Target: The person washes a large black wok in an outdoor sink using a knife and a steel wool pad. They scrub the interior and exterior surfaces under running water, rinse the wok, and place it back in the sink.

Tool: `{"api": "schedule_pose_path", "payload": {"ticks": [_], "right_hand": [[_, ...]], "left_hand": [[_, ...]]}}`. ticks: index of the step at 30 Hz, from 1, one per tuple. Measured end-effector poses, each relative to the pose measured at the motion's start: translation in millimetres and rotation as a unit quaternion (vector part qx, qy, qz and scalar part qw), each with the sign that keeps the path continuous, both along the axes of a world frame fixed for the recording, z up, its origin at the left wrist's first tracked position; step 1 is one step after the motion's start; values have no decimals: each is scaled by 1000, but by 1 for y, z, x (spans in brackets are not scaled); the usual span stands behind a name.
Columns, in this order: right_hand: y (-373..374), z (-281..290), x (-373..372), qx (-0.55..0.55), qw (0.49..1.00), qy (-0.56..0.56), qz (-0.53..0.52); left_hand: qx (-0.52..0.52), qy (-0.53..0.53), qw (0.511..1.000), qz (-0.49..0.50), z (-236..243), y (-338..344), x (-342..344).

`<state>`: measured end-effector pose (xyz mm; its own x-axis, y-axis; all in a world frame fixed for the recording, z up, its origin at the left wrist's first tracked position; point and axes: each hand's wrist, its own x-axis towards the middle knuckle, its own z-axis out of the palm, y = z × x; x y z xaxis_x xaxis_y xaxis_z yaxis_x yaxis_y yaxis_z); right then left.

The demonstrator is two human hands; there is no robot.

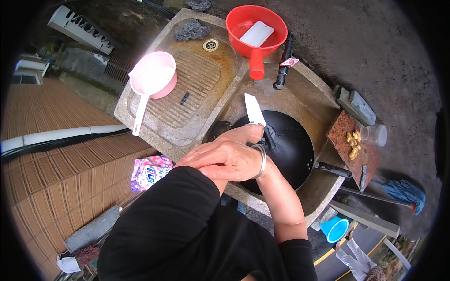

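Step (judged): sleeve [185, 185] adjustment mid-wash | Right hand [224, 155]: fingers extended over left wrist; cuff grip unclear | Left hand [246, 134]: closed around knife [254, 111] | Knife: frame centre, over wok [294, 145] edge; long axis upper-left to lower-right, blade end up | Next calls for: right hand free, knife steady

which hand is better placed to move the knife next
Left, most likely: the left hand already has its fingers closed around the knife, while the right hand lies across the left forearm, beside the black sleeve.
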<state>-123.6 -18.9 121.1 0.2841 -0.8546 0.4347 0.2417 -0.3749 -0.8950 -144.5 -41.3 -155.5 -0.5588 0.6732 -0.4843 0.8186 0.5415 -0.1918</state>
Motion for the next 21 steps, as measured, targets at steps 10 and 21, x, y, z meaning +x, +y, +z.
{"api": "schedule_pose_path", "payload": {"ticks": [10, 21], "right_hand": [[18, 13, 13, 67, 995, 31, -73], [-43, -16, 80, 71, 995, 55, 36]], "left_hand": [[65, 49, 994, -67, 17, -14, 23], [41, 8, 998, -50, 1, 12, 31]]}}
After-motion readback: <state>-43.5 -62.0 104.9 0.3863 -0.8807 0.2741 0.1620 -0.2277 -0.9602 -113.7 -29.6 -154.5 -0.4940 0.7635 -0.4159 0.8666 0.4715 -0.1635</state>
